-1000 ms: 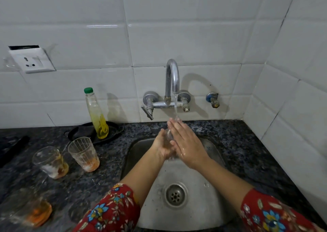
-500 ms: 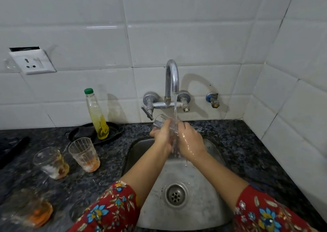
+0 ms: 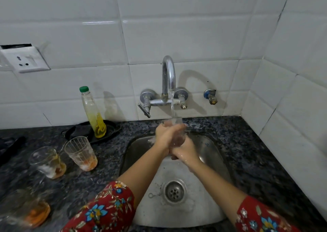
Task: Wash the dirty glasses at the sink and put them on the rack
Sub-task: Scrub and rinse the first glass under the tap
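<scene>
Glass [image 3: 174,125] now held upright under tap [image 3: 169,76] stream, gripped by left hand [image 3: 166,136], cupped below by right hand [image 3: 184,150]; earlier tilted. Rinsing judged underway. Three dirty glasses [image 3: 81,154] wait on surface [image 3: 247,143] at 9 o'clock.

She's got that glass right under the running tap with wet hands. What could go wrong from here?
The glass is clear, wet and held in both hands, left hand and right hand, so it might slip into the steel sink and chip. Three dirty glasses wait on the counter close to her left sleeve; a careless swing could knock one over.
</scene>
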The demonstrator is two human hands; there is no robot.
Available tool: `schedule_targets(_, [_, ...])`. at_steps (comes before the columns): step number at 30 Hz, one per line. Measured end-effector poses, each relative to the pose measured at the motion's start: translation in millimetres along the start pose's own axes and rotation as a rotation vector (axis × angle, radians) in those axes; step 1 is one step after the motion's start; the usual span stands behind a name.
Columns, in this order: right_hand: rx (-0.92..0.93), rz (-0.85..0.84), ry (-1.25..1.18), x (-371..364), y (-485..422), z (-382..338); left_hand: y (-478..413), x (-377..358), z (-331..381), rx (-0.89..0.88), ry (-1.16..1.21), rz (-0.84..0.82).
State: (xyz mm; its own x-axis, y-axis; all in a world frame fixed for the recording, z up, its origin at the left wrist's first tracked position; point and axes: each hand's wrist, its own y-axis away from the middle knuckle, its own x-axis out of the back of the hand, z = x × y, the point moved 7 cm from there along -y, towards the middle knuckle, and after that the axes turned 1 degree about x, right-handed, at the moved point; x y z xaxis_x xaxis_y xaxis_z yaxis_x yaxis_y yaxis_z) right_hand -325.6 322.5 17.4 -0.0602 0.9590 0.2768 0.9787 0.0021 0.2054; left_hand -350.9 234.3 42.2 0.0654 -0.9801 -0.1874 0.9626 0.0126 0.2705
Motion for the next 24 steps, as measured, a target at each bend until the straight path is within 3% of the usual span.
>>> schedule_targets(3, [-0.119, -0.419, -0.424, -7, 10, 0, -2, -1, 9, 0.055, 0.004, -0.282])
schedule_targets(4, [-0.12, -0.512, -0.453, -5, 14, -2, -1, -2, 8, 0.072, 0.037, -0.372])
schedule_targets(5, [-0.076, -0.512, -0.409, -4, 14, -3, -2, -1, 4, 0.06, 0.028, -0.381])
schedule_targets(7, [0.064, -0.282, -0.205, 2, 7, -8, -5, 3, 2, -0.047, -0.093, -0.223])
schedule_targets(9, [0.077, -0.189, -0.241, 1, 3, -6, -5, -1, 3, -0.124, -0.203, -0.203])
schedule_targets(13, [-0.144, -0.592, -0.501, -15, 12, 9, 3, 7, 2, 0.05, -0.27, -0.404])
schedule_targets(16, [-0.168, -0.737, -0.54, -18, 14, 20, 6, 19, -9, 0.205, -0.083, -0.438])
schedule_targets(19, [-0.138, -0.683, -0.502, -15, 15, 23, 1, 36, -8, 0.175, -0.127, -0.186])
schedule_targets(22, [0.027, -0.338, -0.308, -1, 0, 14, -7, 66, 12, -0.023, -0.13, 0.235])
schedule_targets(24, [0.068, -0.221, -0.264, -2, -4, 5, -11, 76, 29, -0.136, -0.135, 0.354])
